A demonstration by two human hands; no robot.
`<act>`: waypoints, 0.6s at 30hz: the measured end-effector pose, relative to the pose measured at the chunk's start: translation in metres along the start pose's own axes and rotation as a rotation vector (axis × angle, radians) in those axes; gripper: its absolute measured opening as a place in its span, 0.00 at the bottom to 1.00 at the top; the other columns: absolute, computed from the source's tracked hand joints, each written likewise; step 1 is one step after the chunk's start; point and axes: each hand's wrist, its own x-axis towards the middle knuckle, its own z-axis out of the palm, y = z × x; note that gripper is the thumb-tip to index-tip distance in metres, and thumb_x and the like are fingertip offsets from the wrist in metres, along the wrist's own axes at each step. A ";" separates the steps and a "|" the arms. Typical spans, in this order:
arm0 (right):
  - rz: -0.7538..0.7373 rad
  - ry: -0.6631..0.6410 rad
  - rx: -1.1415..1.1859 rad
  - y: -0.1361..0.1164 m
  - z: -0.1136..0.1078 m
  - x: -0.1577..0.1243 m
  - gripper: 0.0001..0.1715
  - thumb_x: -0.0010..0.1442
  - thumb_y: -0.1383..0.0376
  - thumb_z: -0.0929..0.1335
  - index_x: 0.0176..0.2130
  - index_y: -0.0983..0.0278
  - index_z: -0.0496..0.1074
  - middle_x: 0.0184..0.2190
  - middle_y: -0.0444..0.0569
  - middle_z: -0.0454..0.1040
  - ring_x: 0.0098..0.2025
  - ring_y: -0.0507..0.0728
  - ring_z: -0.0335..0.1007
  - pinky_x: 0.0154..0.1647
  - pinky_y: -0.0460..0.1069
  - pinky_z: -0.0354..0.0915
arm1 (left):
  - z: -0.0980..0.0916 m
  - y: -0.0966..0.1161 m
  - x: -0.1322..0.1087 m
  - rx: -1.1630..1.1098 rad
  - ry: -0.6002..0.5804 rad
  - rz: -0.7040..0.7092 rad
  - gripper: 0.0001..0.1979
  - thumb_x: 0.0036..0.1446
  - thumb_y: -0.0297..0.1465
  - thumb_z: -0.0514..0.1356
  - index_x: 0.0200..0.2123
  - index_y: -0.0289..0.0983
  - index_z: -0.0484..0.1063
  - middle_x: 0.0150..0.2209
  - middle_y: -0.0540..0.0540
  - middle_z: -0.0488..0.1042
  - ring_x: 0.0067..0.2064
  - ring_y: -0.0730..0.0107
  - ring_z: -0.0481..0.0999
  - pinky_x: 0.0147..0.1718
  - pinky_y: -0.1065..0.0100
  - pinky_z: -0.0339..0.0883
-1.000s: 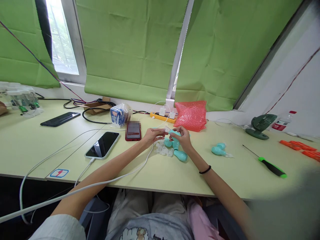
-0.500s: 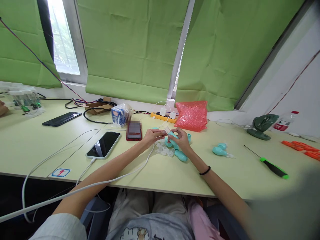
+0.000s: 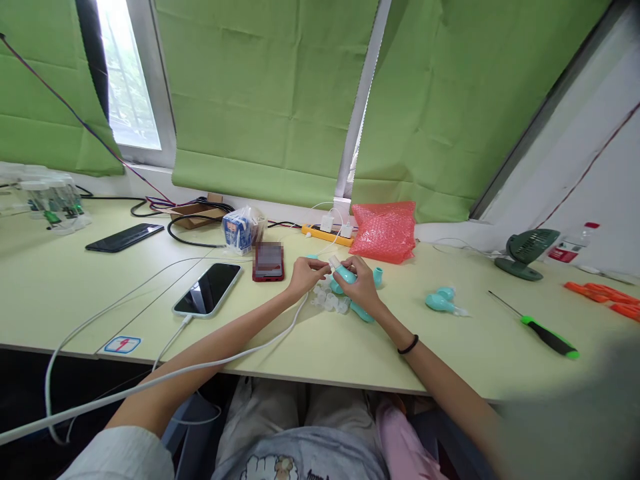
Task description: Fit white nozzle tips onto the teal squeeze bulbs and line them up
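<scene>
My right hand (image 3: 361, 283) is wrapped round a small teal plastic part (image 3: 344, 274), held just above the table. My left hand (image 3: 306, 273) pinches a small clear cap (image 3: 333, 261) at the tip of that teal part. Under my hands lie several clear plastic pieces (image 3: 330, 301) and more teal parts (image 3: 361, 312). Another teal piece (image 3: 376, 276) stands just behind my right hand. An assembled teal item (image 3: 442, 301) lies further right on the table.
A phone on a white cable (image 3: 207, 289), a red phone (image 3: 267, 261) and a dark phone (image 3: 124, 237) lie to the left. A green-handled screwdriver (image 3: 549, 337), pink bubble wrap (image 3: 384, 230), a small fan (image 3: 524, 251) and a power strip (image 3: 327, 234) sit right and behind.
My right hand has closed further over the teal part and sunk slightly toward the table. The left hand stays pinched at its tip.
</scene>
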 end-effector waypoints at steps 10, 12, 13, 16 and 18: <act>-0.045 0.031 -0.054 -0.001 0.001 -0.001 0.08 0.47 0.64 0.64 0.29 0.63 0.59 0.27 0.45 0.61 0.31 0.52 0.59 0.30 0.48 0.60 | -0.001 -0.001 -0.001 -0.128 -0.027 -0.036 0.13 0.36 0.35 0.62 0.24 0.29 0.73 0.21 0.44 0.73 0.23 0.74 0.69 0.25 0.70 0.67; -0.049 0.023 -0.045 -0.001 0.000 0.000 0.07 0.47 0.65 0.64 0.29 0.63 0.59 0.27 0.45 0.61 0.31 0.52 0.59 0.30 0.48 0.60 | -0.002 -0.001 -0.001 -0.169 -0.040 -0.049 0.13 0.35 0.35 0.63 0.24 0.29 0.73 0.21 0.44 0.73 0.22 0.75 0.68 0.25 0.70 0.67; -0.046 0.021 -0.034 -0.001 0.000 0.000 0.07 0.46 0.65 0.64 0.29 0.63 0.59 0.27 0.45 0.61 0.31 0.52 0.60 0.30 0.48 0.61 | -0.002 -0.001 -0.001 -0.190 -0.047 -0.057 0.14 0.35 0.35 0.63 0.24 0.29 0.73 0.21 0.44 0.72 0.23 0.74 0.68 0.25 0.70 0.67; -0.008 0.029 0.034 -0.002 0.001 -0.001 0.08 0.46 0.64 0.65 0.29 0.63 0.59 0.28 0.45 0.61 0.32 0.53 0.61 0.31 0.49 0.62 | -0.004 -0.001 0.000 -0.237 -0.076 -0.071 0.15 0.35 0.35 0.63 0.26 0.29 0.73 0.22 0.44 0.72 0.24 0.73 0.69 0.25 0.70 0.67; 0.049 0.028 0.114 -0.002 0.001 -0.002 0.09 0.46 0.63 0.65 0.29 0.62 0.59 0.29 0.45 0.61 0.32 0.53 0.62 0.30 0.49 0.63 | -0.005 0.000 0.000 -0.249 -0.094 -0.072 0.15 0.35 0.35 0.63 0.26 0.28 0.73 0.22 0.44 0.72 0.25 0.73 0.69 0.26 0.70 0.67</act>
